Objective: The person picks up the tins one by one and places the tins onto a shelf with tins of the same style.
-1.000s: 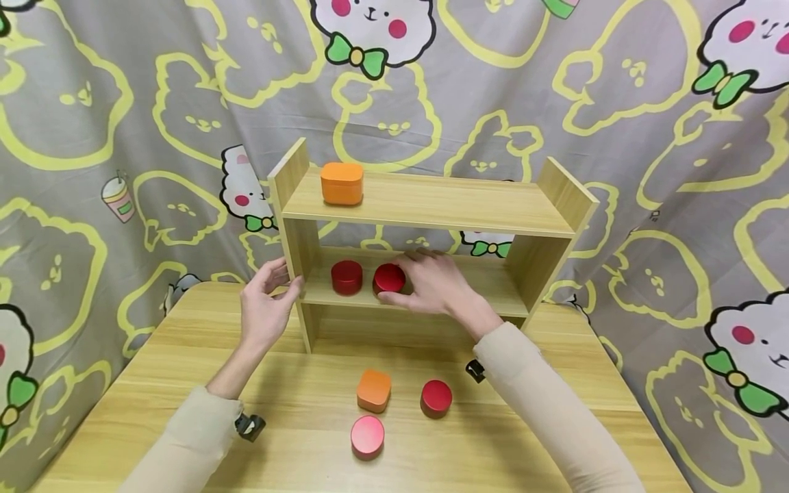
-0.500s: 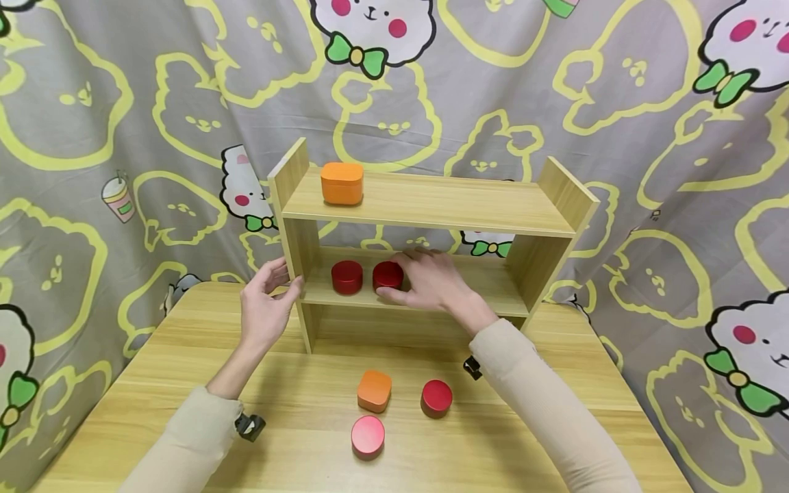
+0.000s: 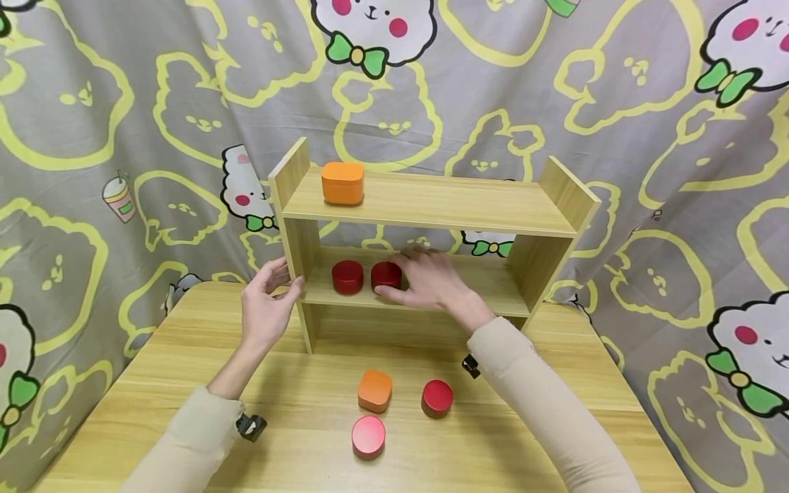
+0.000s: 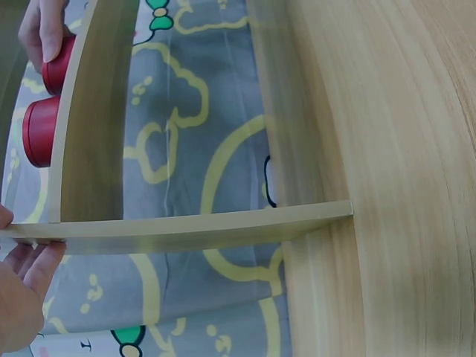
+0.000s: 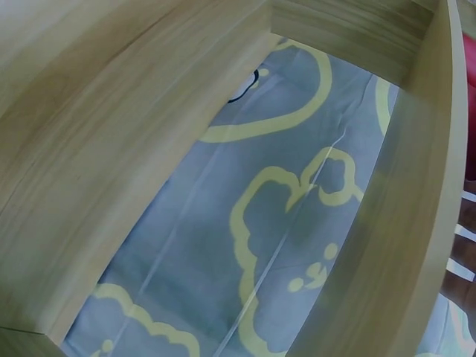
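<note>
My right hand (image 3: 428, 279) grips a round red tin (image 3: 386, 272) on the middle board of a wooden shelf (image 3: 444, 202). Its thumb lies at the tin's front, with the other fingers behind. Just left of it, a small gap away, stands a second round red tin (image 3: 348, 277); both tins (image 4: 41, 132) also show in the left wrist view. My left hand (image 3: 265, 305) pinches the front edge of the shelf's left side panel (image 4: 178, 232), thumb on one face and fingers on the other. In the right wrist view a board (image 5: 387, 245) hides most of that hand.
An orange rounded-square box (image 3: 342, 183) stands on the top board's left part. On the table (image 3: 296, 438) before the shelf lie another orange box (image 3: 374, 391), a pinkish-red round tin (image 3: 368, 437) and a darker red one (image 3: 437, 398). A patterned curtain (image 3: 493, 82) hangs behind.
My right hand has slid the red tin slightly left along the middle board, closer to the other tin. My left hand has stayed on the side panel.
</note>
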The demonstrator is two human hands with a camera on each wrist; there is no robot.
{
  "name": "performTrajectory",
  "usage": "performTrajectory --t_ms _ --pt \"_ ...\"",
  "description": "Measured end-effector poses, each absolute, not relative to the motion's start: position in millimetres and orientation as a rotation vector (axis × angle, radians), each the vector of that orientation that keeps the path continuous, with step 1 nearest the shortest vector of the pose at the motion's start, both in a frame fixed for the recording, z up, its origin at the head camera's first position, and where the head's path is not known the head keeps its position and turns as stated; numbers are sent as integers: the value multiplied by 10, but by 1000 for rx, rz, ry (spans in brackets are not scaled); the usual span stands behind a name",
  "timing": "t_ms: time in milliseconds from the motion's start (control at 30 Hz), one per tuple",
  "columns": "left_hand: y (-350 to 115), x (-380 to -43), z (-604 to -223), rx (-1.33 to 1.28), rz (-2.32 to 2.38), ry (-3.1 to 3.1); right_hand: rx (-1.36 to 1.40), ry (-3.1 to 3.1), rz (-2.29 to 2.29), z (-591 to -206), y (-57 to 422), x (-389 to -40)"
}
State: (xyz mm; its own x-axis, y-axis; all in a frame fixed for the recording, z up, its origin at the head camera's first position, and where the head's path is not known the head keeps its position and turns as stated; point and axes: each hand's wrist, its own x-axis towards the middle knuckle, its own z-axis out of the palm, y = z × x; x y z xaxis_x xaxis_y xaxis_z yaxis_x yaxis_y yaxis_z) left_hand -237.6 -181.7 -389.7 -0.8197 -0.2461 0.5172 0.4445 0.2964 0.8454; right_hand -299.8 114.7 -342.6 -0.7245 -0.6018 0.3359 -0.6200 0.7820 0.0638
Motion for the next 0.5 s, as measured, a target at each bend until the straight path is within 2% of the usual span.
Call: performTrajectory --t_ms 500 --pt "-1806 -2379 -3913 -179 -1557 -1990 925 -2535 54 -3560 1395 -2836"
